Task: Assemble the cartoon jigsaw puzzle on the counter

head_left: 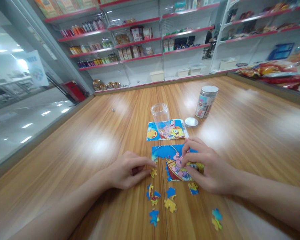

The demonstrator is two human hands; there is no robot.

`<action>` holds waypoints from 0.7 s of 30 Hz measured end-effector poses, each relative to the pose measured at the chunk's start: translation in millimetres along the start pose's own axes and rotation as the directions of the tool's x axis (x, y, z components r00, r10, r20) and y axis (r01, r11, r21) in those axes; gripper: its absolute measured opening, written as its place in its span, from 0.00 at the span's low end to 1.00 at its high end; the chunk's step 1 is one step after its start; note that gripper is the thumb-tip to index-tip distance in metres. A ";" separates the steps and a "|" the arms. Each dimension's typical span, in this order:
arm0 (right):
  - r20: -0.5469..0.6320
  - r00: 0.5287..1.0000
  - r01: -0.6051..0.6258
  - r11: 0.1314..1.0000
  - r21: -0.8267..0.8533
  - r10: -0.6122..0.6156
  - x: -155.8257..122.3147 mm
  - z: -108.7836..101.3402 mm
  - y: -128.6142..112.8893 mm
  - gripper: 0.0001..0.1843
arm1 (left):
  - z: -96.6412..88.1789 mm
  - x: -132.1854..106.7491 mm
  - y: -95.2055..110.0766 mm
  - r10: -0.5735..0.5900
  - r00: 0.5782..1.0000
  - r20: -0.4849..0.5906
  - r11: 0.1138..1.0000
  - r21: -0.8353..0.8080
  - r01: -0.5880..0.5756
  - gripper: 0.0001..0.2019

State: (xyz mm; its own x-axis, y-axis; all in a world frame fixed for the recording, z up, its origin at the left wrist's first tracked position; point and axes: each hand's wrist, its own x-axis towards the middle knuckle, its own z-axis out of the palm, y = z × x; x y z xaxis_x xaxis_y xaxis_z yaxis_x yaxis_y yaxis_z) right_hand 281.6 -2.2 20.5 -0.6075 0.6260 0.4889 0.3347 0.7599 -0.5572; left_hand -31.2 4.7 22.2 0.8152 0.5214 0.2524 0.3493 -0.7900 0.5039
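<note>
A partly assembled cartoon jigsaw puzzle (173,170) lies on the wooden table, with a gap along its left side. My left hand (130,169) is at that side, its thumb and index finger closed about a small yellow puzzle piece (153,172). Over the right part of the jigsaw is my right hand (205,165), fingers bent and spread, fingertips at the picture; it covers some of it. Loose pieces lie nearer me: a yellow piece (170,205), a blue piece (154,217), a blue-and-yellow piece (193,188) and a joined-looking pair (216,219).
Beyond the jigsaw lies a printed picture card (152,136) with a clear open jar (160,115) on it. A round lid (191,122) and a lidded, labelled canister (206,102) stand to the right. Stocked shelves (137,43) line the back; snack bags (277,73) are at far right.
</note>
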 end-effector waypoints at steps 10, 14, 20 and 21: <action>0.002 1.000 0.007 1.000 -0.001 -0.007 -0.4 0.0 -0.4 0.07 | 0.3 1.2 1.4 0.056 0.998 0.032 0.998 -0.003 -0.056 0.10; 0.006 1.000 0.007 1.000 -0.010 -0.007 0.7 -0.6 -0.2 0.07 | -0.7 -1.0 1.0 -0.001 1.000 0.017 1.000 0.001 0.001 0.12; 0.001 1.000 0.004 1.000 -0.012 -0.004 0.5 0.1 0.2 0.07 | 1.4 -0.9 -2.5 0.043 0.998 0.035 0.999 -0.015 -0.042 0.04; 0.000 1.000 0.005 1.000 -0.010 -0.005 0.3 0.2 0.2 0.07 | 1.6 -1.2 -3.1 0.041 0.998 0.039 0.999 -0.017 -0.040 0.06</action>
State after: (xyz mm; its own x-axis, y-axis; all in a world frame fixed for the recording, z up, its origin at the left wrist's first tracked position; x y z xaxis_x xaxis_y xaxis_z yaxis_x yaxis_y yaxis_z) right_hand 281.3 -1.9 20.4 -0.6090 0.6226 0.4915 0.3394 0.7646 -0.5480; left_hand -32.5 6.0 19.0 0.8462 0.4756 0.2404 0.3080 -0.8046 0.5076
